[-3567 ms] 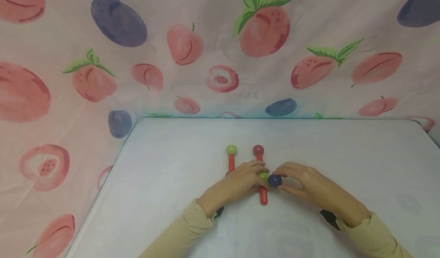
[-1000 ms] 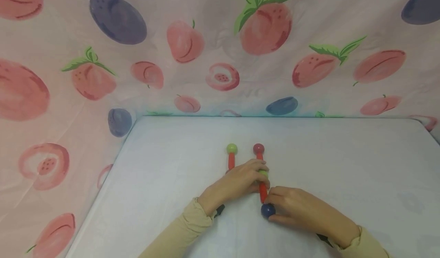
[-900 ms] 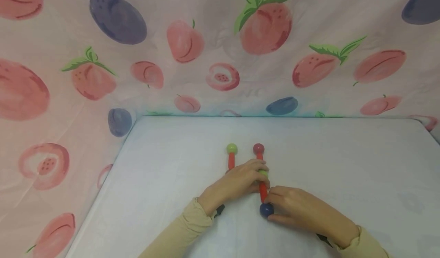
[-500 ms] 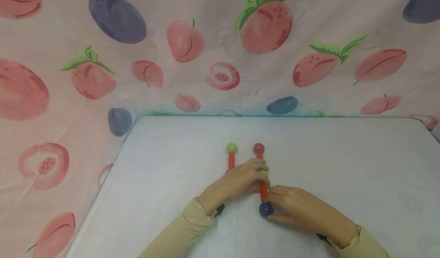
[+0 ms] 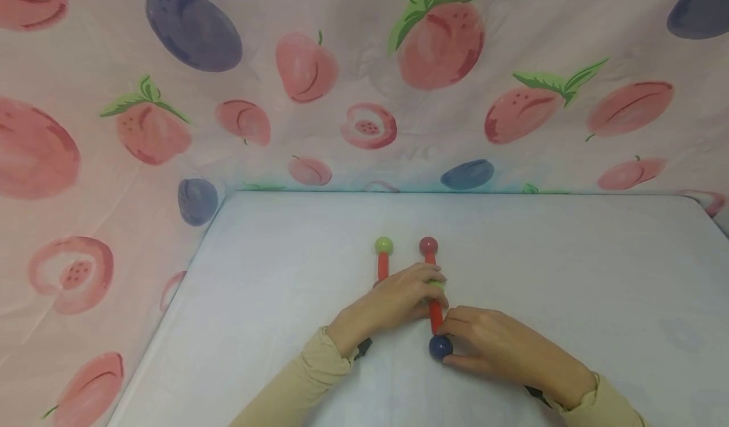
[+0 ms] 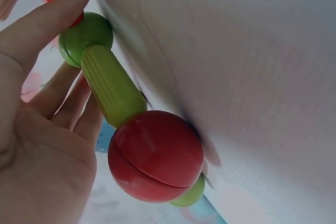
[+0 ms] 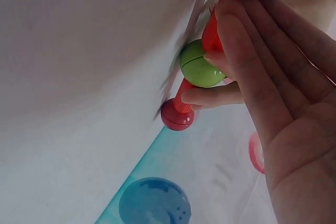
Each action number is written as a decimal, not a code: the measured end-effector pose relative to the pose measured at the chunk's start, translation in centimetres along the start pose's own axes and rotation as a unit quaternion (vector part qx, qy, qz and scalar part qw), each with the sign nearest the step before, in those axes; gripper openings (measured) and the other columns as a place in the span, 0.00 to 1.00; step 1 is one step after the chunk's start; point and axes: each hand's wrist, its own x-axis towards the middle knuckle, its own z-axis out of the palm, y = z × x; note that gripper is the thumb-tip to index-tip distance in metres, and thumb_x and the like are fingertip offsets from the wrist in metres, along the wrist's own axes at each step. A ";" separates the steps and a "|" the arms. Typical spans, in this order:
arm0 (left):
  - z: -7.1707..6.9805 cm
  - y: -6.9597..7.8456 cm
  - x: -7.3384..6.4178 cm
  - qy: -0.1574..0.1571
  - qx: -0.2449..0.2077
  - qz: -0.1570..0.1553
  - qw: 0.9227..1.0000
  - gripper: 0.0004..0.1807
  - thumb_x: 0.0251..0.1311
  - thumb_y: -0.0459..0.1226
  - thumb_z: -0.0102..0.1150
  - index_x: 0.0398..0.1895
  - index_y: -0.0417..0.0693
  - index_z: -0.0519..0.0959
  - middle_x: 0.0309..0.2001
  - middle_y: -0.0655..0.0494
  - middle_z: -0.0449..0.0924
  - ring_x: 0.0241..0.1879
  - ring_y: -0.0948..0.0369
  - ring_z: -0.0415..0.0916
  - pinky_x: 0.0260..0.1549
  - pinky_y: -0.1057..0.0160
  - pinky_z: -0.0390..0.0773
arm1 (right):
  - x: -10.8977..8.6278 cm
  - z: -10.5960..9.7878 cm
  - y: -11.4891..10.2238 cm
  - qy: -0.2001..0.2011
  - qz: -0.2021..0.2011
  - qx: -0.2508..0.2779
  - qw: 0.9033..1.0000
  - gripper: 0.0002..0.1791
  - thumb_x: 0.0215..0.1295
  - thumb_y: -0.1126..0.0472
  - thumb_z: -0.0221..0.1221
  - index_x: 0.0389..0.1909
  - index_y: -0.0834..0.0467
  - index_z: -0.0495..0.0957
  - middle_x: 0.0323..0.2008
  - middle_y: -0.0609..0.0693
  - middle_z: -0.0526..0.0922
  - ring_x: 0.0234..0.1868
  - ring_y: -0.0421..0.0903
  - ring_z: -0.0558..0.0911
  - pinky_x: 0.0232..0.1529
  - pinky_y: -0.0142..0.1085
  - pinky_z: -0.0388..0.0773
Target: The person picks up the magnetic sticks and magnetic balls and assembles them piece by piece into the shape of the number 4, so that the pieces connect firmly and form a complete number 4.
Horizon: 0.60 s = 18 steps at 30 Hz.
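Magnetic balls and rods lie joined on the white table. My left hand (image 5: 393, 297) grips the green ball (image 6: 86, 38) on the right-hand line, thumb where it meets a red rod. A yellow-green rod (image 6: 113, 87) links that ball to a red ball (image 6: 157, 156), mostly covered by the left hand in the head view. My right hand (image 5: 490, 338) pinches a dark blue ball (image 5: 441, 347) against the near end of the near red rod (image 5: 436, 318). Beyond the hands, another green ball (image 5: 384, 245) and a red ball (image 5: 428, 245) cap the two far red rods.
The white tabletop (image 5: 569, 256) stretches out around the hands. Behind it and to the left hangs a cloth (image 5: 364, 54) printed with fruit. The table's back edge meets this cloth.
My right hand has brought the blue ball from beside the green ball toward me, to the near end of the red rod. The left hand has kept nearly the same place.
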 end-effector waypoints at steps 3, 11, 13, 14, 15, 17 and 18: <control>-0.1 0.0 0.0 -0.001 0.002 -0.001 1.000 0.14 0.59 0.34 0.68 0.47 0.57 0.86 0.62 0.56 0.77 0.70 0.60 0.64 0.72 0.67 0.56 | 0.0 0.1 0.1 0.010 -0.008 -0.004 1.000 0.14 0.58 0.52 0.70 0.43 0.52 0.84 0.39 0.40 0.83 0.38 0.32 0.80 0.42 0.29 0.83; -0.6 0.1 -0.3 -0.002 -0.008 -0.002 1.000 0.14 0.60 0.35 0.68 0.49 0.57 0.85 0.63 0.56 0.76 0.68 0.60 0.66 0.71 0.64 0.60 | -0.1 0.0 0.2 0.018 -0.014 -0.004 1.000 0.12 0.61 0.51 0.68 0.42 0.51 0.84 0.38 0.39 0.83 0.37 0.31 0.80 0.39 0.28 0.82; -0.7 0.0 -0.4 0.002 -0.006 0.001 1.000 0.14 0.60 0.35 0.67 0.49 0.56 0.85 0.63 0.55 0.76 0.68 0.60 0.66 0.70 0.63 0.62 | 0.0 -0.1 0.2 0.018 -0.015 -0.001 1.000 0.12 0.61 0.50 0.68 0.42 0.51 0.84 0.38 0.38 0.82 0.37 0.30 0.79 0.39 0.27 0.82; -0.8 0.0 -0.4 0.005 -0.003 0.002 1.000 0.13 0.60 0.36 0.67 0.49 0.55 0.85 0.62 0.55 0.77 0.67 0.59 0.67 0.70 0.63 0.63 | 0.0 -0.2 0.2 0.021 -0.017 -0.001 1.000 0.12 0.61 0.51 0.68 0.42 0.51 0.84 0.38 0.38 0.82 0.36 0.30 0.78 0.39 0.27 0.81; -0.8 0.0 -0.5 0.009 0.002 0.003 1.000 0.13 0.61 0.37 0.67 0.49 0.55 0.85 0.61 0.55 0.78 0.66 0.59 0.68 0.69 0.63 0.63 | 0.0 -0.2 0.3 0.025 -0.021 -0.002 0.999 0.11 0.61 0.51 0.68 0.42 0.50 0.84 0.38 0.38 0.82 0.36 0.30 0.78 0.39 0.27 0.81; -0.9 -0.1 -0.6 0.018 0.013 0.004 1.000 0.14 0.60 0.38 0.68 0.49 0.54 0.84 0.59 0.55 0.79 0.64 0.60 0.70 0.68 0.64 0.65 | 0.1 -0.3 0.3 0.037 -0.031 -0.005 0.999 0.11 0.60 0.52 0.69 0.42 0.50 0.83 0.38 0.37 0.81 0.36 0.30 0.77 0.39 0.26 0.80; -1.1 0.0 -0.6 0.022 0.019 0.003 1.000 0.14 0.60 0.38 0.69 0.49 0.54 0.84 0.58 0.55 0.79 0.63 0.60 0.70 0.67 0.64 0.66 | 0.1 -0.4 0.4 0.044 -0.036 -0.008 0.998 0.11 0.60 0.53 0.69 0.41 0.50 0.83 0.38 0.37 0.81 0.36 0.30 0.77 0.39 0.26 0.80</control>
